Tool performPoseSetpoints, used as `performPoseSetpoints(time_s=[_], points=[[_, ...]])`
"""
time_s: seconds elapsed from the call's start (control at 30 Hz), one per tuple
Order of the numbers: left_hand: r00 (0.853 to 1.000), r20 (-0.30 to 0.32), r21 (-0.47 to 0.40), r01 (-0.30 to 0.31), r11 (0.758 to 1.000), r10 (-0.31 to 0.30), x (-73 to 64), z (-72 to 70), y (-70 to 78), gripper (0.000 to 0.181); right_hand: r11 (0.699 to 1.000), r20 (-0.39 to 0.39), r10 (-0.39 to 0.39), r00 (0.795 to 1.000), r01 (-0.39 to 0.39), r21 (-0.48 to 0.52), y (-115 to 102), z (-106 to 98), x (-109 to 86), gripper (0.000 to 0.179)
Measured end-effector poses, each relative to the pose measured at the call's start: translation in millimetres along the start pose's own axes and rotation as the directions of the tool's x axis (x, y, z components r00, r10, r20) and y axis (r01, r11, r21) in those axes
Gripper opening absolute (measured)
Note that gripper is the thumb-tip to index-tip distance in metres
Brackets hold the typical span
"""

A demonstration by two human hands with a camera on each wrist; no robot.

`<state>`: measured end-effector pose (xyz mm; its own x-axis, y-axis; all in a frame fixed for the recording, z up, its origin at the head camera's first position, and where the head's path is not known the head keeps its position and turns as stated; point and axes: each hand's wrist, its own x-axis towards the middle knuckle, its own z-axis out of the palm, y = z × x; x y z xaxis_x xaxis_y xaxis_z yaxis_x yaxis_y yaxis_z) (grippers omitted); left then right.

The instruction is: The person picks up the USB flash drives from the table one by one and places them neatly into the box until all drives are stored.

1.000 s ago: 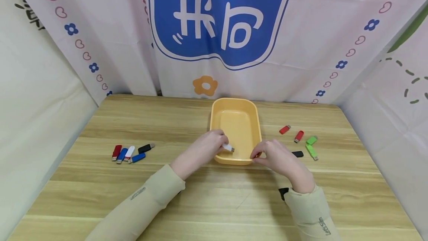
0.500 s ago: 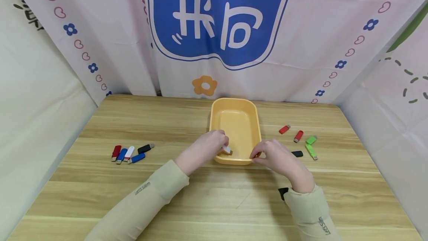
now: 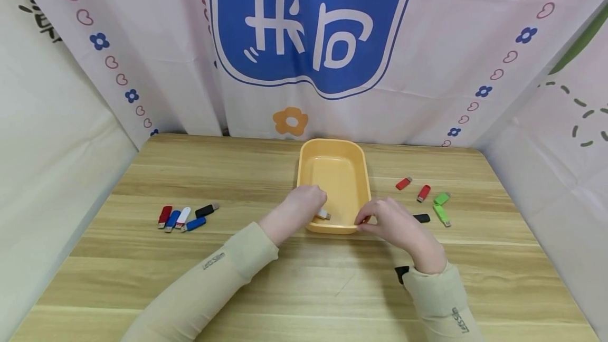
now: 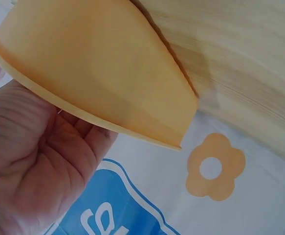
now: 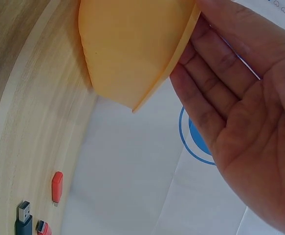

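In the head view my left hand (image 3: 304, 206) reaches over the near left rim of a yellow plastic tray (image 3: 334, 173). A white USB stick (image 3: 324, 215) with a metal plug pokes out from under its curled fingers, inside the tray. At the near right corner my right hand (image 3: 390, 221) pinches the rim and keeps still. In the left wrist view, the tray wall (image 4: 93, 63) hides the left fingertips (image 4: 100, 139) and the stick. Likewise the right wrist view shows the right hand (image 5: 250, 103) with its fingertips behind the rim.
On the left of the wooden table (image 3: 323, 289) lie several USB sticks: red (image 3: 164, 216), blue (image 3: 172, 221), white (image 3: 182, 217) and black (image 3: 205, 210). To the right are red (image 3: 424, 192), green (image 3: 442, 214) and black (image 3: 421, 218) ones. A printed curtain (image 3: 427, 94) hangs behind.
My left hand has shifted slightly right and down in the head view, and the white USB stick has turned and moved a little nearer the tray's front edge. The right hand stays put.
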<state>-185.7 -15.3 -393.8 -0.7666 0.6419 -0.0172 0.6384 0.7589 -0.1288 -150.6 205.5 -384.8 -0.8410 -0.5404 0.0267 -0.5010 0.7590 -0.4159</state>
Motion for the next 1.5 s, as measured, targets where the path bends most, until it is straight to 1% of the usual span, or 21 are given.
performPoseSetpoints(time_s=[0.1,0.2,0.3,0.43,0.67,0.87,0.97,1.17,1.3,1.5], points=[[1.000,0.027,0.034,0.009,0.999,-0.010,1.6,0.0,1.8,0.012,1.000,0.001,-0.003,1.000,0.003,-0.003,-1.0,-0.4,0.5,0.004],[0.999,0.042,0.073,0.015,0.997,-0.018,2.9,-0.2,3.6,0.012,1.000,0.003,-0.008,1.000,0.008,-0.003,-1.5,-0.8,0.8,0.004],[0.998,0.062,0.090,0.021,0.996,-0.027,4.5,-0.2,5.3,0.013,1.000,0.003,-0.009,1.000,0.009,-0.001,-1.2,-0.8,0.8,0.004],[0.995,0.087,0.086,0.037,0.996,-0.044,6.7,0.4,6.4,0.014,1.000,0.002,-0.009,1.000,0.009,0.002,-0.3,-0.6,0.6,0.004],[0.998,0.028,0.096,0.048,0.994,-0.051,7.1,1.7,7.5,0.012,1.000,0.003,0.000,1.000,0.000,0.010,0.2,-0.6,0.1,0.004],[0.999,0.003,0.096,0.042,0.994,-0.042,6.8,3.1,7.0,0.011,1.000,0.007,0.005,1.000,-0.005,0.004,-1.1,-0.9,0.3,0.004],[0.999,0.001,0.092,0.034,0.995,-0.034,7.0,3.8,6.6,0.012,1.000,0.005,-0.004,1.000,0.004,0.004,-1.3,-1.0,0.2,0.004],[0.999,0.018,0.079,0.027,0.996,-0.029,7.9,4.7,6.1,0.012,1.000,0.003,-0.016,1.000,0.016,0.008,-0.7,-0.7,-0.2,0.004],[1.000,0.017,0.100,0.023,0.995,-0.025,7.8,3.8,6.1,0.011,1.000,0.003,-0.014,1.000,0.014,0.010,-0.6,-0.7,-0.2,0.004],[1.000,-0.009,0.134,0.020,0.991,-0.019,6.8,3.5,6.6,0.011,1.000,0.000,-0.014,1.000,0.014,0.009,-0.5,-0.8,-0.1,0.004]])
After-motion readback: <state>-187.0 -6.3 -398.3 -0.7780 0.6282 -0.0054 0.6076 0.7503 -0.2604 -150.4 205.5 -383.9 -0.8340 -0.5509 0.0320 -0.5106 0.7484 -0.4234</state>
